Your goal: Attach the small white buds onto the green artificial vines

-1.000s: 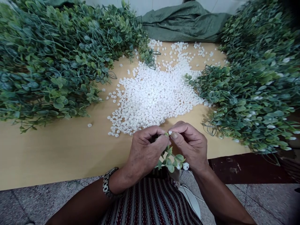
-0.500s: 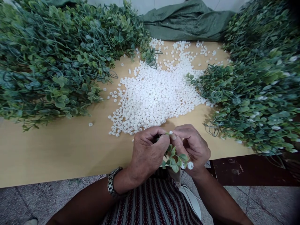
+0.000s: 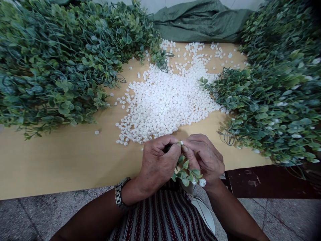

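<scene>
Close to the table's front edge, my left hand (image 3: 160, 160) is closed in a pinch on a sprig of artificial greenery (image 3: 187, 174). My right hand (image 3: 207, 157) meets it, thumb and forefinger pressed on a small white bead-like flower (image 3: 182, 143) at a tip of the sprig. The sprig's leaves hang below the fingers, with white flowers (image 3: 202, 182) on lower tips. Just beyond the hands spreads a heap of small white flower pieces (image 3: 165, 100). My palms hide part of the stem.
A big pile of green sprigs (image 3: 62, 63) covers the table's left side. Sprigs with white tips (image 3: 278, 113) are heaped at the right. A dark green cloth (image 3: 200, 21) lies along the back. Loose white pieces dot the tan tabletop (image 3: 62, 160).
My right fingers have shifted slightly at the sprig's tip, with thumb and forefinger now a little differently placed around the white flower. The hanging leaves moved slightly left. The left hand stays almost still.
</scene>
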`<state>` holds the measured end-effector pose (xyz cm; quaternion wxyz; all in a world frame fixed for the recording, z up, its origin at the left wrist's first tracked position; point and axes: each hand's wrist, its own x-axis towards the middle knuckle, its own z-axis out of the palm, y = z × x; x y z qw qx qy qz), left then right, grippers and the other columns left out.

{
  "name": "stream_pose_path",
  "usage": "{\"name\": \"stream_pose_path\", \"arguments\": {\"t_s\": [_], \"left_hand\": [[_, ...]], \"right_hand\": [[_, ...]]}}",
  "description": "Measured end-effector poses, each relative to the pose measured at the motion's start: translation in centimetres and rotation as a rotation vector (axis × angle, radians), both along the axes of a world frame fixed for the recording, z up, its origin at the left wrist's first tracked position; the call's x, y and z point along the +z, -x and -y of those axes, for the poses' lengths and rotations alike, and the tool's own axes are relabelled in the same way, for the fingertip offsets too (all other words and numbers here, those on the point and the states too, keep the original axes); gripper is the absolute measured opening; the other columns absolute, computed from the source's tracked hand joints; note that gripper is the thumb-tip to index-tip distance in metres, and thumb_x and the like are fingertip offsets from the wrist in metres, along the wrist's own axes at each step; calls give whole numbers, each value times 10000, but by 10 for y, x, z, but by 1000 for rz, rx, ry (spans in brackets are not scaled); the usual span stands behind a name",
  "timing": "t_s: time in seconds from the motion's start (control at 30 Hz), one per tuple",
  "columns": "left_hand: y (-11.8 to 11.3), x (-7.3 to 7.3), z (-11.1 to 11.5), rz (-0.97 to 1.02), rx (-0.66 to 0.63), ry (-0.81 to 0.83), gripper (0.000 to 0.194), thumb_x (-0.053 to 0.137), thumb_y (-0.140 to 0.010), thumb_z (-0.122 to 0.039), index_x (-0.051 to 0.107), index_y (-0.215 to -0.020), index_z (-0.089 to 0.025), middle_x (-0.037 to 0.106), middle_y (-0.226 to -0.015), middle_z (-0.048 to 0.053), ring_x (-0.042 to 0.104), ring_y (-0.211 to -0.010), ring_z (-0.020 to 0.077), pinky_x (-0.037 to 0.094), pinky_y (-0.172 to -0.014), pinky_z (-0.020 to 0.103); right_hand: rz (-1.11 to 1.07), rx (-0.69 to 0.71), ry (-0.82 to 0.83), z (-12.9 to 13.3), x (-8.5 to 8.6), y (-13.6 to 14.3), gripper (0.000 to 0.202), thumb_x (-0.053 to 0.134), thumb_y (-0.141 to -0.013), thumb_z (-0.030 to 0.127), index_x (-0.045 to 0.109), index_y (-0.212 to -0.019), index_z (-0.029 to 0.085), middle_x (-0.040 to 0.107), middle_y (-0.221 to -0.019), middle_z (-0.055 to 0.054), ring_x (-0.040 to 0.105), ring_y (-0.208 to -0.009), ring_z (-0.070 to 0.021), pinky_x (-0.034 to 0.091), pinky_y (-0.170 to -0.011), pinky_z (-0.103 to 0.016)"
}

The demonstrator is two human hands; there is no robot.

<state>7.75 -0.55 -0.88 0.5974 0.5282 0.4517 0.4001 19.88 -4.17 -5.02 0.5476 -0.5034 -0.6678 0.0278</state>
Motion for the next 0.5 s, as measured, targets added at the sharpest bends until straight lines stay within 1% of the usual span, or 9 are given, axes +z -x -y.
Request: {"name": "stream_pose_path", "arguments": {"t_s": [0.17,0.33,0.4,0.5], "left_hand": [[0,-1,0,9,-15,15,198,544,-722,-145,598,-531,-145,528,-500,-18,431,-476,76,361,-452,168],[0,-2,1,36,0,-6,198,554,-730,-140,605,-539,-148,542,-513,-16,447,-487,78,383,-476,176],[0,-2,2,38,11,-20,189,565,-728,-137,615,-546,-150,549,-517,-14,457,-500,82,394,-493,181],[1,-1,1,59,-17,-6,151,602,-726,-159,642,-579,-153,564,-534,-11,471,-518,88,405,-510,187]], "right_hand": [[26,-32,-29,1,-2,0,319,571,-801,68,641,-1056,246,642,-830,-49,596,-746,-190,511,-624,-345],[107,39,-70,2,-3,-3,427,610,-742,15,620,-1129,193,614,-901,-87,578,-807,-206,505,-654,-368],[39,76,-40,2,0,-5,382,599,-757,24,632,-1097,194,618,-890,-77,583,-818,-202,502,-664,-360],[-243,177,161,2,8,-9,231,571,-823,91,645,-1003,215,623,-833,-36,595,-761,-159,503,-620,-294]]}}
